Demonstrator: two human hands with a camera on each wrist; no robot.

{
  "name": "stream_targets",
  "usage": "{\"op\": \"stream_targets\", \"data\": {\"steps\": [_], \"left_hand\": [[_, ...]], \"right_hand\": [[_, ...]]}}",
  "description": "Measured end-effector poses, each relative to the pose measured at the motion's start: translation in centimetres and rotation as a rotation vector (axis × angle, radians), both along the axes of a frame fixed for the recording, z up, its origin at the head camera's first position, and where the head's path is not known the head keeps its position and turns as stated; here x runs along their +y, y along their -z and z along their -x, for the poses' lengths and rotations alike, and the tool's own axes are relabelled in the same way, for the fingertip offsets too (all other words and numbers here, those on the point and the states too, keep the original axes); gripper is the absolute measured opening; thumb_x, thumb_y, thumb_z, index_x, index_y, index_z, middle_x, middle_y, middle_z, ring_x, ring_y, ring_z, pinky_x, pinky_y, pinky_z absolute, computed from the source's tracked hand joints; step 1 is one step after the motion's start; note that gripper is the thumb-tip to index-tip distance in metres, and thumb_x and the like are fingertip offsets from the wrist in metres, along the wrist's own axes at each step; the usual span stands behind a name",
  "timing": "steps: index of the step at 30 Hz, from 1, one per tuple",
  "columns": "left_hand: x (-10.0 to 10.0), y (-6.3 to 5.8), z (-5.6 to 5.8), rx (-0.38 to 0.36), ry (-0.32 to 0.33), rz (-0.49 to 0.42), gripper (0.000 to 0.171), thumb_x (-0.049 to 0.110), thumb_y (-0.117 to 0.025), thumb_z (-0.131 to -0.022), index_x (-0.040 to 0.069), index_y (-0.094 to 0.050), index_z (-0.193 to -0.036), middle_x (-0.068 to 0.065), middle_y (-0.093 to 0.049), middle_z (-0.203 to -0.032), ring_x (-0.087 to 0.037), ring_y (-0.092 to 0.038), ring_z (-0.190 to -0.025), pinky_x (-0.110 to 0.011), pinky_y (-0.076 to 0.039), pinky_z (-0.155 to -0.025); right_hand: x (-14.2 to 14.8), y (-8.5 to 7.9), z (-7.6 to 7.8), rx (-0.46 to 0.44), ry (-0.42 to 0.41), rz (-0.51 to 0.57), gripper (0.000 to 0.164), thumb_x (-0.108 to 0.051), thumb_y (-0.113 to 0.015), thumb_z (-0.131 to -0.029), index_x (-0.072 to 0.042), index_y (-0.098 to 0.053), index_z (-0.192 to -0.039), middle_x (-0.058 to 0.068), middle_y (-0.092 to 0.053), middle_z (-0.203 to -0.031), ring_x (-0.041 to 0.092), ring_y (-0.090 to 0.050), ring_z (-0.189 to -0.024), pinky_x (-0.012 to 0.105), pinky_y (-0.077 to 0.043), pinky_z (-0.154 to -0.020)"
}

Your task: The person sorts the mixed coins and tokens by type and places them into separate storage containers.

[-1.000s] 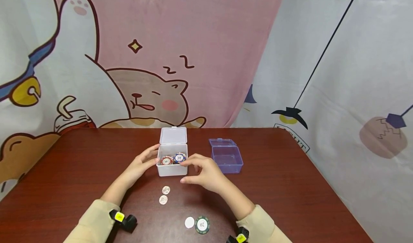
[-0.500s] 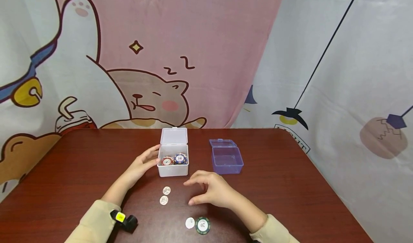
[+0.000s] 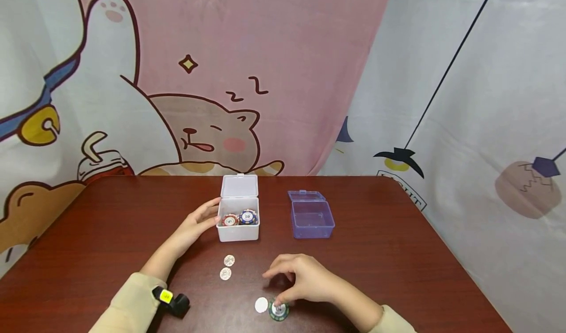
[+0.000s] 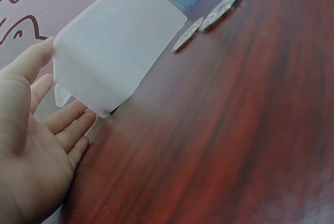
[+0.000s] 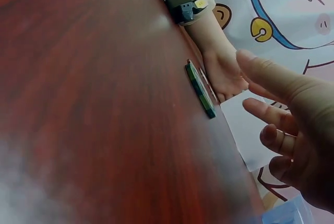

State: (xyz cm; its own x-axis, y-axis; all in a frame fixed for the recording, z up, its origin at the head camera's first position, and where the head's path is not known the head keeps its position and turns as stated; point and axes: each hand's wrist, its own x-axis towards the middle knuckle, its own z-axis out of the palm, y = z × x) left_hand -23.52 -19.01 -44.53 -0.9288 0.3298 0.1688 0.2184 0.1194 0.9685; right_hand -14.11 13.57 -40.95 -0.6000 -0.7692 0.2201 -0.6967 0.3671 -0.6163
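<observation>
My left hand (image 3: 191,231) rests its fingers against the left side of a white plastic box (image 3: 239,233), whose lid stands up at the back. Inside lie a red poker chip (image 3: 230,220) and a blue poker chip (image 3: 248,217) marked 10, with others partly hidden beneath. Fingers spread and lightly bent, my right hand (image 3: 307,279) hovers above a green poker chip (image 3: 279,313) marked 20. In the head view its thumb overlaps that chip; the right wrist view shows the green chip (image 5: 200,89) flat on the table, apart from the fingers.
A small white disc (image 3: 261,305) lies left of the green chip. Two small patterned discs (image 3: 227,267) lie before the white box. To the box's right stands a translucent purple box (image 3: 312,231) with its lid raised. A printed cloth (image 3: 309,77) hangs behind the table (image 3: 376,254).
My right hand has moved away from the front right edge of the white box, toward me and down to the green chip. My left hand has stayed against the box.
</observation>
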Motion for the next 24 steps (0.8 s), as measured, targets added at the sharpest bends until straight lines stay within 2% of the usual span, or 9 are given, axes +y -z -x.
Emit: {"op": "stream_targets", "data": {"steps": [12,24], "left_hand": [[0.0,0.0,-0.1,0.006,-0.009,0.012,0.056,0.011,-0.057,-0.095,0.006,-0.035,-0.146,-0.025,-0.046,-0.138,-0.037,-0.043,-0.125,-0.045,-0.034,-0.099],[0.1,0.0,0.1,0.004,-0.011,0.017,0.056,0.008,-0.057,-0.095,0.006,-0.035,-0.147,-0.026,-0.046,-0.138,-0.038,-0.043,-0.125,-0.049,-0.032,-0.100]], "right_hand": [[0.8,1.0,-0.4,0.008,-0.063,-0.094,0.045,-0.033,-0.086,-0.067,-0.024,-0.072,-0.109,-0.020,-0.061,-0.101,-0.003,-0.046,-0.068,0.013,-0.039,-0.058],[1.3,1.7,-0.4,0.035,-0.064,-0.128,0.047,-0.036,-0.088,-0.063,-0.025,-0.073,-0.106,-0.023,-0.057,-0.101,-0.006,-0.044,-0.068,0.012,-0.038,-0.058]]}}
